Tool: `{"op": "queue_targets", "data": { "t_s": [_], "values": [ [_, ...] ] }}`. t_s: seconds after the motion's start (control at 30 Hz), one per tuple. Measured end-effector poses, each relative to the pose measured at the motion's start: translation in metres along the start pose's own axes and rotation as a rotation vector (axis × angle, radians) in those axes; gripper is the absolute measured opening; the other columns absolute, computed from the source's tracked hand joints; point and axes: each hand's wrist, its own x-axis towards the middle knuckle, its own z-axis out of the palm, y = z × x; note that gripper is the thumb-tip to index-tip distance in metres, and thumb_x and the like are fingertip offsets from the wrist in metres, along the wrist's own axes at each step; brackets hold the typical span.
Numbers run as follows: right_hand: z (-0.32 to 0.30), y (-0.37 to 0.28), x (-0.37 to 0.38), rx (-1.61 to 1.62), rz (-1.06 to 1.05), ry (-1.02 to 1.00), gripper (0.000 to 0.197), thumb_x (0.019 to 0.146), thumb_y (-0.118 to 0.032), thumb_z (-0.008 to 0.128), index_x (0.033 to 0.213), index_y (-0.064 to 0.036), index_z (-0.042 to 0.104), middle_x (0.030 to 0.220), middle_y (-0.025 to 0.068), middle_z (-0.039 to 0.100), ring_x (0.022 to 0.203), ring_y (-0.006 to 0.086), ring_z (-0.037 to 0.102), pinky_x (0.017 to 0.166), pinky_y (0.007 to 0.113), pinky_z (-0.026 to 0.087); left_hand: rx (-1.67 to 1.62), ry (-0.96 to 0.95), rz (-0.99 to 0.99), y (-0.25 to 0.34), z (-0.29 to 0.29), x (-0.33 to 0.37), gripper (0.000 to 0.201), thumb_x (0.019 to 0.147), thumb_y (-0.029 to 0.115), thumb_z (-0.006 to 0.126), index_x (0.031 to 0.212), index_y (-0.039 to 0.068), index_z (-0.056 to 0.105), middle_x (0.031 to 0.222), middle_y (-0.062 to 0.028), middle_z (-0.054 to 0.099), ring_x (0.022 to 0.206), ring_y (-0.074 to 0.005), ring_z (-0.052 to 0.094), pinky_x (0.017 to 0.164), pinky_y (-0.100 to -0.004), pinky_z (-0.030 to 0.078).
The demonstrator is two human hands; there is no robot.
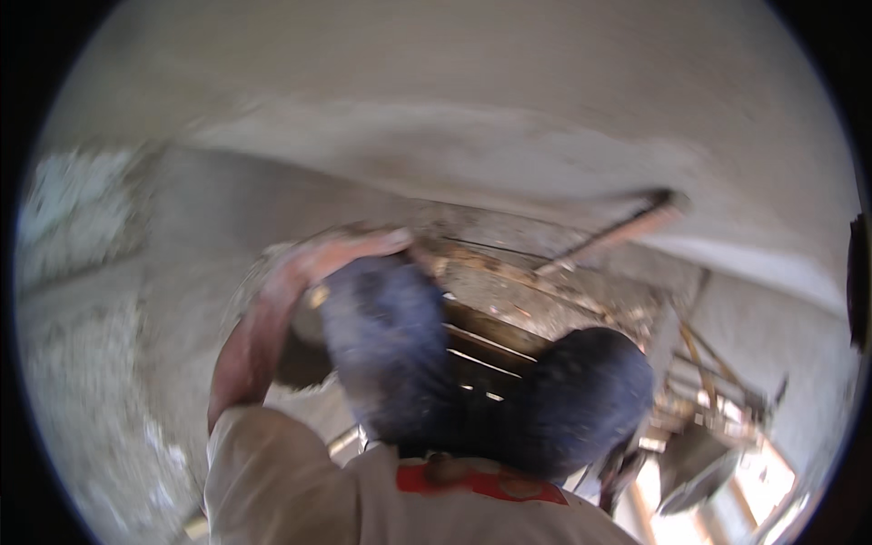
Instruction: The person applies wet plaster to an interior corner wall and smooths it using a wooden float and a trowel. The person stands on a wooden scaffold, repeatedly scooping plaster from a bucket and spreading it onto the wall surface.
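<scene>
My left hand [354,252] reaches across the top of my left knee [386,313], in dark blue trousers. Its fingers look stretched out to the right, though motion blurs them, and nothing shows in the hand. Further right lies a long thin tool [610,238] with a reddish-brown shaft and a dark end; blur hides its exact kind. My right knee [581,391] is bent up beside the left one. I cannot make out my right hand; a dark brownish shape beside that knee is too unclear to name.
Pale, rough plastered surfaces [436,64] curve across the top and left. Between and beyond my knees run dark wooden slats [490,331] with bright gaps and rubble [581,295]. At lower right are wooden poles [704,363] and a rounded grey pan-like thing [699,468].
</scene>
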Motion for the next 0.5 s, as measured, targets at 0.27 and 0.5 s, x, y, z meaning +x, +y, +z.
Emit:
{"op": "queue_targets", "data": {
  "t_s": [0.27, 0.5],
  "values": [
    [0.027, -0.038, 0.093, -0.119, 0.26, -0.412, 0.051, 0.098, -0.034, 0.066, 0.134, -0.0003, 0.058, 0.129, 0.0243, 0.063, 0.117, 0.0369, 0.062, 0.098, 0.05, 0.048, 0.026, 0.344, 0.361, -0.026, -0.011, -0.071, 0.046, 0.105, 0.037, 0.064, 0.133, 0.002, 0.066, 0.123, -0.016, 0.073, 0.116, -0.0252, 0.069, 0.096, -0.0369, 0.057],
    [0.013, -0.108, 0.203, -0.238, 0.11, -0.519, 0.041, 0.095, -0.034, 0.07, 0.126, -0.007, 0.065, 0.126, 0.019, 0.066, 0.111, 0.0329, 0.065, 0.089, 0.048, 0.052, 0.167, 1.492, 0.437, -0.115, -0.032, -0.201, 0.044, 0.103, 0.033, 0.068, 0.133, 0.0, 0.064, 0.128, -0.0194, 0.07, 0.12, -0.0274, 0.067, 0.103, -0.0391, 0.053]
  ]
}}
